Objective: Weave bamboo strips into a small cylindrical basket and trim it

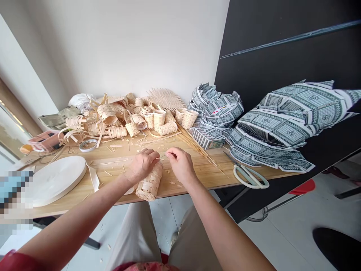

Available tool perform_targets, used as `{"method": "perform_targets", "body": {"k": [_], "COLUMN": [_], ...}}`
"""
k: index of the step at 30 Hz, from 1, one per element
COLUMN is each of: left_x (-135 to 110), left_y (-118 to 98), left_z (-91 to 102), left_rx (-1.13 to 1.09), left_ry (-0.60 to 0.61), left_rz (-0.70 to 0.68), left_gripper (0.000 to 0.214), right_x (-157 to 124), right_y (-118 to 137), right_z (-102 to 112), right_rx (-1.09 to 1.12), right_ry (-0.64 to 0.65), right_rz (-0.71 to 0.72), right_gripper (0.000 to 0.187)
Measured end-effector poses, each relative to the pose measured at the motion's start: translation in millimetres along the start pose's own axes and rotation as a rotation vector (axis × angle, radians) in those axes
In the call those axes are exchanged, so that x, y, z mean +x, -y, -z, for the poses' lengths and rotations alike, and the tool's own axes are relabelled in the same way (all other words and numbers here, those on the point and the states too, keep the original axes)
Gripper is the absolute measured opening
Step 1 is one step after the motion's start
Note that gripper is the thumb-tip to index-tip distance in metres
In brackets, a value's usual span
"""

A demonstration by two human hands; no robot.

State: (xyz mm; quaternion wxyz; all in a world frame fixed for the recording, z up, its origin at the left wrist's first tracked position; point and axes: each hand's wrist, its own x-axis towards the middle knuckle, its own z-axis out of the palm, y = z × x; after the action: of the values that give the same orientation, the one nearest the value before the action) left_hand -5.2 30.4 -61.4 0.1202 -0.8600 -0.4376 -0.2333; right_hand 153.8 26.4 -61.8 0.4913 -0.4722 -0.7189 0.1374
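My left hand (pixel 143 163) is closed round the top end of a small woven bamboo basket (pixel 149 182) that lies tilted at the near edge of the wooden table (pixel 118 162). Close beside it, my right hand (pixel 180 163) pinches a thin bamboo strip (pixel 163 156) that runs across to the basket's rim. Both hands nearly touch over the basket's opening. The strip is very thin and partly hidden by the fingers.
A heap of finished woven baskets (pixel 126 114) fills the table's back. A large white tape roll (pixel 55 178) lies at left, scissors (pixel 249 177) at right, thin bamboo sticks (pixel 197 145) in between. Stacks of patterned folded cartons (pixel 276 120) cover the right side. Red stool (pixel 301 187) below.
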Motion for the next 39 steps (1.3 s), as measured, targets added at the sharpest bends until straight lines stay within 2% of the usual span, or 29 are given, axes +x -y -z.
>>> {"method": "perform_targets", "body": {"k": [5, 9, 14, 20, 27, 33, 39], "left_x": [-5, -5, -1, 0, 0, -3, -5], "left_y": [2, -2, -8, -10, -8, -3, -2], "left_z": [1.6, 11.7, 17.6, 18.9, 18.7, 13.3, 12.1], "left_rx": [0.036, 0.043, 0.007, 0.038, 0.085, 0.047, -0.034], "left_ry": [-0.002, 0.089, 0.175, 0.208, 0.199, 0.143, 0.097], "left_rz": [-0.038, -0.127, -0.080, -0.040, -0.078, -0.096, -0.082], "left_gripper": [0.022, 0.029, 0.030, 0.024, 0.022, 0.025, 0.025], "right_x": [15, 25, 30, 17, 6, 1, -10], "right_y": [2, 8, 12, 3, -3, -4, -2], "right_z": [1, 3, 4, -8, -24, -29, -31], "right_rx": [0.022, 0.053, 0.072, 0.054, 0.017, -0.039, -0.102], "right_ry": [0.072, 0.170, 0.233, 0.154, 0.076, 0.049, -0.008], "right_rz": [0.016, 0.038, 0.031, -0.051, -0.146, -0.148, -0.088], "right_gripper": [0.014, 0.016, 0.019, 0.018, 0.016, 0.015, 0.014]}}
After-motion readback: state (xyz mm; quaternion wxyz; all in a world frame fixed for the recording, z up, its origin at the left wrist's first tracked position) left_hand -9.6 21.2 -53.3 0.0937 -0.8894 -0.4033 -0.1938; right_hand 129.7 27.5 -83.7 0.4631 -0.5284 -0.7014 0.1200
